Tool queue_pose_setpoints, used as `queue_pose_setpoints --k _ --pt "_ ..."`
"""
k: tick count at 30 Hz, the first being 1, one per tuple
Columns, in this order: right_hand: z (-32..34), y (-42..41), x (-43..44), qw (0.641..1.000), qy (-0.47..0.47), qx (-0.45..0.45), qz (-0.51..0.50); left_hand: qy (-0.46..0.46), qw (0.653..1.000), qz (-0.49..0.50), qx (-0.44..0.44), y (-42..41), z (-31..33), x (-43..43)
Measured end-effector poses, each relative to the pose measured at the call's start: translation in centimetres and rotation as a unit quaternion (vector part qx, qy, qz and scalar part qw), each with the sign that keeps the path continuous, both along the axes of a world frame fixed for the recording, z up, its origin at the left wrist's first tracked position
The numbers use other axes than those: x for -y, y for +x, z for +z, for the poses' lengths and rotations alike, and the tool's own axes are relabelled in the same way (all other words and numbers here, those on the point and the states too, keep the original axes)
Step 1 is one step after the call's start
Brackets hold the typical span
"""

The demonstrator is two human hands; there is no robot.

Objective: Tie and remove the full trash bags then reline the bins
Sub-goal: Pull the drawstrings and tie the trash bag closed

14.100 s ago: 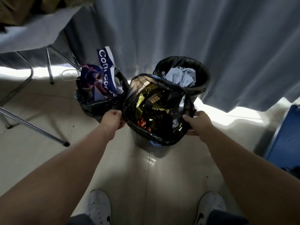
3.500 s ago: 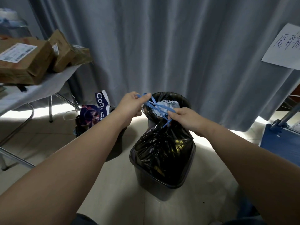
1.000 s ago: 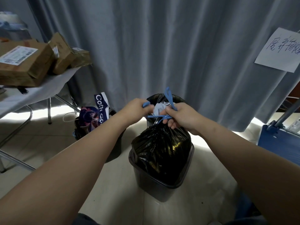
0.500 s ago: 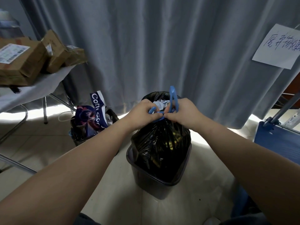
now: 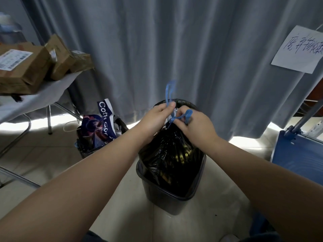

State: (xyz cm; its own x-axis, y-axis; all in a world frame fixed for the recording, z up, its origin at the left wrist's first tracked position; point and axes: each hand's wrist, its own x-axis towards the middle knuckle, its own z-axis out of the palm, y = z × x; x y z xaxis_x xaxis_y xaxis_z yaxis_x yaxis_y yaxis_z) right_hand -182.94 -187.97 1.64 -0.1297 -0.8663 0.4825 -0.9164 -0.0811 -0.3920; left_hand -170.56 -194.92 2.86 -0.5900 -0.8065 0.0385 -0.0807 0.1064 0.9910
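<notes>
- Head view, hands: the left hand (image 5: 155,117) pinches one loop of the blue drawstring (image 5: 168,92) between thumb and fingertips, and the loop stands upright above the knuckles. The right hand (image 5: 195,126) has its fingers curled round the other loop, which wraps over them.
- Head view, purpose of the hold: both hands meet directly above the bag neck. Judged from this, the loops are held on opposite sides so that a knot can be drawn tight at the crossing point between the hands.
- Head view, task item: the trash bag (image 5: 173,151) is black, glossy and creased, gathered to a narrow neck at the top. It bulges with gold-coloured contents and sits inside the front bin (image 5: 167,196) on the floor, not yet lifted out.
- Head view, remaining work: the rear bin (image 5: 185,103) and the left bin (image 5: 87,145), which holds a printed paper bag (image 5: 103,123), both carry open liners beside the curtain (image 5: 209,58).
</notes>
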Motion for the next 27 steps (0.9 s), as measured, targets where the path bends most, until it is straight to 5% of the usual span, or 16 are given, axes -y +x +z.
queue_pose_setpoints --k 7,12,15,17,21,24,25,27 --pt "-0.4 -1.2 -0.3 0.977 0.108 -0.181 -0.017 0.152 0.979 0.113 -0.075 0.1 -0.4 1.1" --pt "-0.6 -4.3 -1.7 0.943 0.268 -0.197 -0.027 0.093 0.972 0.201 0.081 3.4 -2.8 4.5" --pt "-1.6 -5.0 -1.4 0.95 0.311 -0.028 -0.004 0.1 0.973 0.193 0.073 4.0 -3.5 4.9" --pt "-2.1 -4.7 -1.1 0.93 0.275 0.243 0.007 0.124 0.979 0.16 0.018 3.5 -3.1 4.5" --pt "-0.7 -2.9 -0.4 0.77 0.159 0.61 0.096 0.158 0.982 0.102 0.007 2.7 -2.8 3.4" --pt "0.5 -0.8 0.4 0.691 0.13 0.693 0.159 0.158 0.983 0.096 -0.012 2.0 -2.9 2.6" --pt "0.7 -0.1 0.7 0.703 0.123 0.685 0.146 0.144 0.985 0.09 -0.009 1.8 -2.8 2.5" --pt "0.3 0.4 1.3 0.782 0.113 0.606 0.09 0.062 0.995 0.062 0.048 1.8 -2.8 2.5"
